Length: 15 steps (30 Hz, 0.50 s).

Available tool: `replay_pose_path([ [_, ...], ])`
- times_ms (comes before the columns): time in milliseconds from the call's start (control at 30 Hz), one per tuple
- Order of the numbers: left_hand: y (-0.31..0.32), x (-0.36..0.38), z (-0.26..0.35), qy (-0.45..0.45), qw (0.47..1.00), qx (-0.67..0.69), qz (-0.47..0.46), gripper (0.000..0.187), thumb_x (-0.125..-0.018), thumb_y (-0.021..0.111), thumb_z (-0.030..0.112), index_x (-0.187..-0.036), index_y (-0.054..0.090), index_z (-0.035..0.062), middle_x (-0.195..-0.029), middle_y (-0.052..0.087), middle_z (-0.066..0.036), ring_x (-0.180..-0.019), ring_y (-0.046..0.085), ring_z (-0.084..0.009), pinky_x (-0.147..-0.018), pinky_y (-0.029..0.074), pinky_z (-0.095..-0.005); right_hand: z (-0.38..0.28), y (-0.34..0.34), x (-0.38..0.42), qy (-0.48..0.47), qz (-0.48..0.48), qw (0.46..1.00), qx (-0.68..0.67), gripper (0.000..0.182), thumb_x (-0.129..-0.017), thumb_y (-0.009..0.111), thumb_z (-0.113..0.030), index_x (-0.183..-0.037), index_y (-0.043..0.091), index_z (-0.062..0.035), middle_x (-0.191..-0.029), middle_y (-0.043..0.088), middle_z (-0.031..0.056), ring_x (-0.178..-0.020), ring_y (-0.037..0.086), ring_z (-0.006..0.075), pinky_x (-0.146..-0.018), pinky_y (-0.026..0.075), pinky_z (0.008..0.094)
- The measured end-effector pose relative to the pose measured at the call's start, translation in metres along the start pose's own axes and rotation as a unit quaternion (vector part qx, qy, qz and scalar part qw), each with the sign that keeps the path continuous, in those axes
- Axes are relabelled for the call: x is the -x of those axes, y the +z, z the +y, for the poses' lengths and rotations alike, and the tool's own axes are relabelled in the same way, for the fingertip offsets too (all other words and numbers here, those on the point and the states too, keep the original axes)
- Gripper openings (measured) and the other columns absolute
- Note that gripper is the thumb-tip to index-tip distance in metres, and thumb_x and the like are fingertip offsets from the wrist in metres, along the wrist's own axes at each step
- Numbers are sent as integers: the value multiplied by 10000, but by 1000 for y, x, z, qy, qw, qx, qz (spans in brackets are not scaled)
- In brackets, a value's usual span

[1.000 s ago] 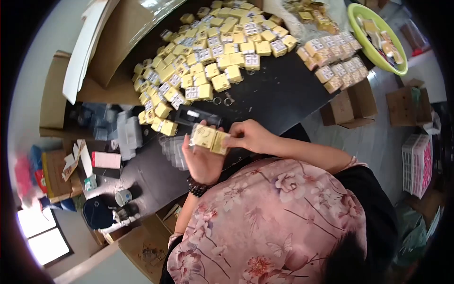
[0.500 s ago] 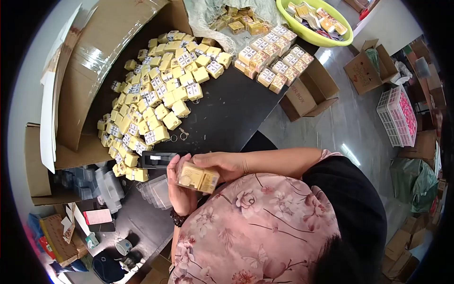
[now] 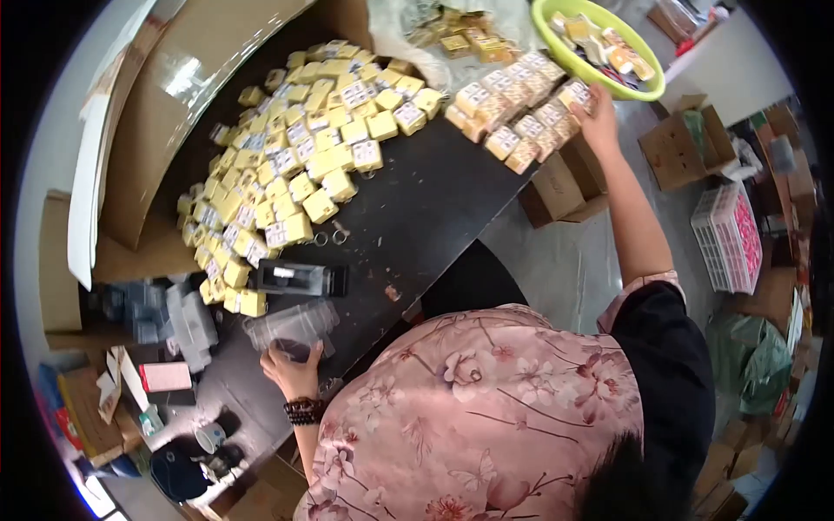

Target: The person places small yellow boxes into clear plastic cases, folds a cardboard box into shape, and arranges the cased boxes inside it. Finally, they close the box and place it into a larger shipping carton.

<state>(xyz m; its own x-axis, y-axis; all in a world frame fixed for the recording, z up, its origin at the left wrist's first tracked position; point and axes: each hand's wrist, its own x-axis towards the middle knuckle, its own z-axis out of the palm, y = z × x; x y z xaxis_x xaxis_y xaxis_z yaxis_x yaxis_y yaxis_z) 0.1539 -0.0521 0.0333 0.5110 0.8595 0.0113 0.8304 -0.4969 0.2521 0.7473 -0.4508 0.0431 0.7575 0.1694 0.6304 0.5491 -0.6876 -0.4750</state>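
Black table [image 3: 417,204], one, lying across the middle, surface scuffed. Large cardboard carton [image 3: 195,108], one, at upper left behind the stock. Yellow boxes [image 3: 300,165], very many, in a loose heap on the table in front of the carton, several faces bearing white printed labels. Lime-green basin [image 3: 643,94], oval, at the upper right, with assorted packets inside. Open brown carton [image 3: 556,191], on the floor beside the table edge. White lattice crate [image 3: 719,243], on the floor farther right, pink contents. Wrapped packs [image 3: 532,130], two adjacent rows, at the table's right end near the basin. Clear plastic cases [image 3: 291,326], a low overlapping group, at the near side of the table. Right hand [image 3: 599,122], arm outstretched, thumb and fingers closed around the end pack [image 3: 573,93], which sits at the basin end of the nearer row. Left hand [image 3: 294,375], beaded bracelet [image 3: 304,412] at the wrist, thumb and fingers apart and touching the near end of the cases; whether it pinches one cannot be told. Black tray [image 3: 334,282], just beyond the cases. Metal rings [image 3: 340,231], small, loose between heap and tray.
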Motion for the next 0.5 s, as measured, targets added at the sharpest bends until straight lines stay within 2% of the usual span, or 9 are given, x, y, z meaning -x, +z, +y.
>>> replay_pose_path([
  [67,-12,-6,11,-18,999,15,-27,903,-602,891,464,-1233,479,-34,-1220,452,-243,-1154,429,-431,-1002,372,-505,38,30,-10,-24,-31,998,-38,579,-804,766,-241,-1256,516,21,-1144,632,218,-1060,610,369,-940,474,419],
  [100,-14,-7,12,-19,999,20,-26,883,-589,901,449,-1203,482,-28,-1194,463,-240,-1141,439,-431,-995,380,-502,33,29,-17,-42,-42,998,20,610,-794,776,-256,-1268,516,28,-1144,631,221,-1048,609,377,-923,480,428],
  [133,-14,-7,14,-30,999,5,-24,871,-581,909,436,-1187,481,-20,-1198,459,-236,-1138,445,-430,-995,385,-504,0,20,-16,31,-68,996,53,599,-808,767,-256,-1271,523,34,-1142,628,234,-1043,607,389,-914,482,428],
  [167,-17,-8,16,-44,998,9,-37,866,-581,912,425,-1186,479,-18,-1210,451,-235,-1140,447,-427,-1000,392,-494,-10,22,-15,-101,29,990,94,541,-837,741,-240,-1265,542,25,-1151,626,230,-1062,598,390,-934,468,439],
  [233,-20,-8,17,-62,996,22,-57,902,-572,921,406,-1219,459,-20,-1227,437,-228,-1162,433,-417,-1022,397,-460,-89,13,8,-137,37,984,110,441,-874,700,-183,-1245,567,14,-1156,629,208,-1097,582,392,-967,443,456],
  [333,-28,-6,21,-69,993,30,-91,987,-556,933,379,-1295,411,-15,-1262,409,-218,-1179,417,-402,-1038,393,-446,-189,17,67,-200,-60,973,-102,295,-891,654,-73,-1167,596,14,-1138,634,175,-1098,588,356,-961,447,438],
  [400,-28,0,22,-35,994,38,-98,1020,-556,934,375,-1326,391,-15,-1261,405,-216,-1200,398,-395,-1052,383,-437,-249,17,116,-237,-199,912,-269,200,-879,635,0,-1079,625,8,-1098,641,160,-1006,626,311,-865,508,387],
  [433,-25,3,22,-33,993,47,-102,1035,-549,933,371,-1345,393,-11,-1297,395,-223,-1235,373,-397,-1071,362,-440,-270,18,138,-288,-296,856,-310,187,-862,645,5,-1048,641,-5,-1074,646,147,-951,636,319,-807,531,380],
  [500,-23,15,29,9,998,32,-58,1036,-543,926,377,-1352,405,-6,-1343,381,-229,-1263,358,-401,-1079,344,-457,-327,16,166,-342,-458,714,-403,193,-850,668,-14,-1040,629,-16,-1040,655,129,-953,636,311,-827,530,374],
])
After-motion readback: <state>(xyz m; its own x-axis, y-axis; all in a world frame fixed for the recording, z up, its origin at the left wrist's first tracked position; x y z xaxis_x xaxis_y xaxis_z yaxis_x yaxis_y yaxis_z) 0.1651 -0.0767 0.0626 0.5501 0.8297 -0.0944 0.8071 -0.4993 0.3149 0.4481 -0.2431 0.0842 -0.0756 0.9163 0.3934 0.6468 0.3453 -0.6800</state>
